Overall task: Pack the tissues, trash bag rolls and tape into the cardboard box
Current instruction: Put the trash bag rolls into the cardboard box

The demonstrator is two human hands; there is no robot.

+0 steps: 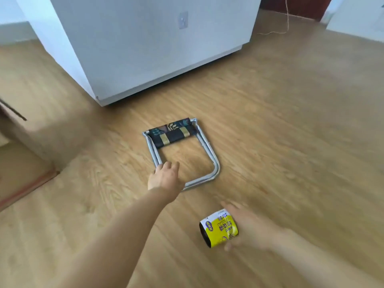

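Note:
A black trash bag roll [219, 229] with a yellow and white label is low in the view, gripped by my right hand [249, 227], which looks blurred. My left hand [165, 176] reaches forward with fingers apart over the near corner of a folded metal stool [214, 165] lying flat on the wooden floor. Whether the fingers touch the frame I cannot tell. A brown cardboard box [18, 132] shows blurred at the left edge, with an open flap. Tissues and tape are not in view.
A large white cabinet [158, 48] stands on the floor behind the stool. A thin cord [287, 21] trails down at the back right. Wooden floor [291, 121] spreads to the right and in front.

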